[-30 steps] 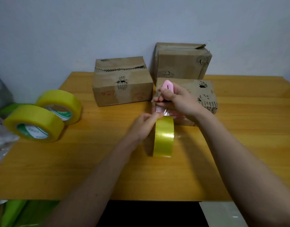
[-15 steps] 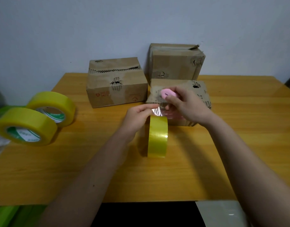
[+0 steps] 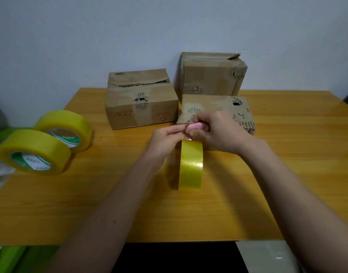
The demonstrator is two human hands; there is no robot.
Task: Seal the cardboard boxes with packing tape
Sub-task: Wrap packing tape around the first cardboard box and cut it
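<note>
Near the left edge of the worktop [image 3: 287, 174] two spare yellow tape rolls [image 3: 41, 152] lean together, within reach but out of the way; at the back edge a torn cardboard box [image 3: 141, 101] waits unsealed; mid-worktop the left hand [image 3: 165, 137] pinches the free tape end, likely to keep it taut; below it the working tape roll [image 3: 190, 164] stands on edge so tape can pull off; the right hand [image 3: 220, 133] grips a pink cutter [image 3: 196, 127] at the strip, apparently to sever it; behind it lie a low box [image 3: 242, 111] and, at the back edge, a taller box [image 3: 210, 75].
</note>
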